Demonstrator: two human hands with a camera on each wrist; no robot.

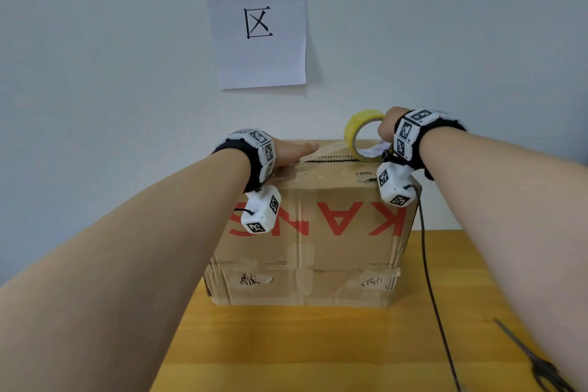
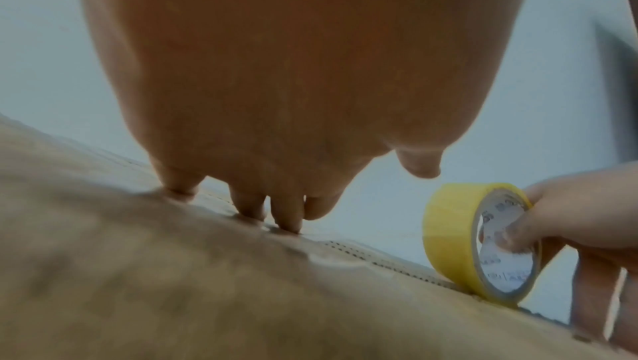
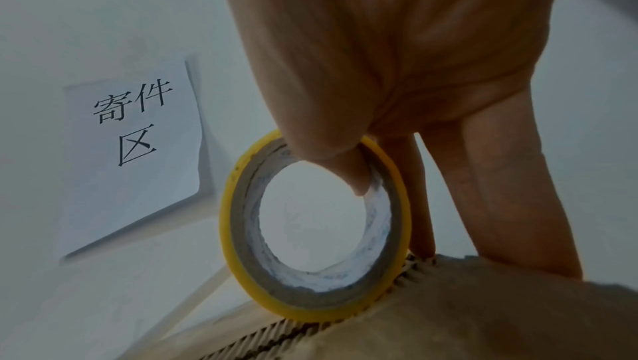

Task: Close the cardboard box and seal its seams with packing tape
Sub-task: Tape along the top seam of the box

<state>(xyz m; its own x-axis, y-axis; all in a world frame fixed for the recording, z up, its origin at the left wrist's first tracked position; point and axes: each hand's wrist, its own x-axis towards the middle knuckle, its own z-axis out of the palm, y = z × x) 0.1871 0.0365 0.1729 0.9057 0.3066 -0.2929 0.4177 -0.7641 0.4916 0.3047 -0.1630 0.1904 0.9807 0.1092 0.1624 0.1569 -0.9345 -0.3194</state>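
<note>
A brown cardboard box (image 1: 318, 232) with red letters stands on the wooden table, its top flaps down. My left hand (image 1: 294, 151) lies flat on the left part of the top, fingers (image 2: 283, 216) straight and pressing beside the centre seam. My right hand (image 1: 386, 129) grips a yellow tape roll (image 1: 361, 134), which stands on edge on the seam near the box's right end. The thumb (image 3: 348, 172) hooks through the roll's (image 3: 310, 229) core. In the left wrist view the roll (image 2: 480, 243) rests on the box edge with fingers inside it.
Scissors (image 1: 537, 363) lie at the table's (image 1: 286, 344) front right. A black cable (image 1: 429, 280) hangs from my right wrist down over the table. A paper sign (image 1: 257, 16) with printed characters hangs on the wall behind the box.
</note>
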